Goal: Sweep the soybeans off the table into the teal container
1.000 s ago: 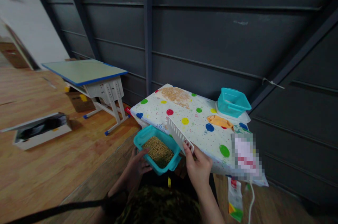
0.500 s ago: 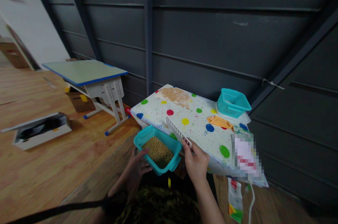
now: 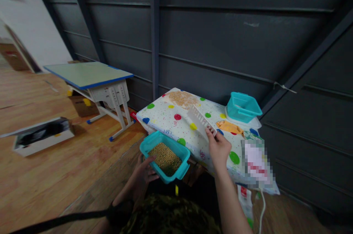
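Note:
My left hand point(image 3: 143, 175) grips the near corner of a teal tub point(image 3: 149, 144) half full of tan beans point(image 3: 164, 158), held just below the table's front edge. My right hand point(image 3: 219, 148) pinches the end of a white slotted plastic scraper point(image 3: 199, 120), which slants out over the table with its far end near the pile of loose beans point(image 3: 182, 99) at the back left corner. The small table point(image 3: 165, 116) wears a white cloth with coloured dots.
A second teal tub point(image 3: 243, 107) sits on a white lid at the table's back right, with an orange paper piece point(image 3: 231, 127) before it. A grey wall stands close behind. To the left are a blue-edged desk point(image 3: 87, 74) and an open box point(image 3: 41, 139) on the wooden floor.
My right hand has lifted the white scraper away from the tub's edge and swung it up and right over the table toward the bean pile. The left hand and tub have stayed put.

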Demonstrator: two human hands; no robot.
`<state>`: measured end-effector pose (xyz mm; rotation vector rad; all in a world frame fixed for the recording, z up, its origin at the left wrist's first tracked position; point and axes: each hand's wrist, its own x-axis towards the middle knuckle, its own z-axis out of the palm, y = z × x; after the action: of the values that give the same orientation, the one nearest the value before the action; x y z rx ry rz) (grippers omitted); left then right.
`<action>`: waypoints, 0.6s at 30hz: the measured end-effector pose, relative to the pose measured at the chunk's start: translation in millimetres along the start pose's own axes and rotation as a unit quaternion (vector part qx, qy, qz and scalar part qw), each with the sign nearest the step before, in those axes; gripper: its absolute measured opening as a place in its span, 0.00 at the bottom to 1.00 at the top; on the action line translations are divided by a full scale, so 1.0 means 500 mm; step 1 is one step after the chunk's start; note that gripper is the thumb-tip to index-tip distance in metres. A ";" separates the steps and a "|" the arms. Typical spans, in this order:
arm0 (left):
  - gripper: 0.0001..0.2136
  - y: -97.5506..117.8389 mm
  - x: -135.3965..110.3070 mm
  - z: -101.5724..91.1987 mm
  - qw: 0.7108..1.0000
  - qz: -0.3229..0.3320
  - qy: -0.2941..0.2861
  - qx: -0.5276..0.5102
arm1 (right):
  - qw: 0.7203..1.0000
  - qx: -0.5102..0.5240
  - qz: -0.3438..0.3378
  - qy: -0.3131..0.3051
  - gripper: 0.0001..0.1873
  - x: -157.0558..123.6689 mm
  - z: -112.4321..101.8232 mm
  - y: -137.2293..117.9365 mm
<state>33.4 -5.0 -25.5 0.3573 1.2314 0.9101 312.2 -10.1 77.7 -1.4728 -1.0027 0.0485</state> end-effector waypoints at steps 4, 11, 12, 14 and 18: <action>0.42 -0.002 -0.005 -0.001 0.999 0.040 -0.016 0.018 | 1.000 -0.019 0.000 -0.025 0.31 0.087 0.030 0.018; 0.38 0.001 -0.017 0.004 0.999 0.031 -0.008 0.022 | 0.994 -0.053 -0.015 -0.098 0.32 0.094 0.062 0.032; 0.38 0.002 -0.018 0.005 0.999 0.031 -0.008 0.020 | 0.993 -0.053 -0.015 -0.101 0.33 0.089 0.062 0.033; 0.38 0.003 -0.021 0.007 0.999 0.032 -0.011 0.017 | 0.993 -0.045 -0.013 -0.104 0.34 0.080 0.059 0.035; 0.42 0.006 -0.025 0.004 0.999 0.038 -0.015 0.007 | 0.993 -0.019 -0.006 -0.114 0.35 0.063 0.048 0.031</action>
<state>33.5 -12.2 -14.8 0.4304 1.2035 0.9589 326.1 30.1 76.3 -1.5198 -1.2024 0.1934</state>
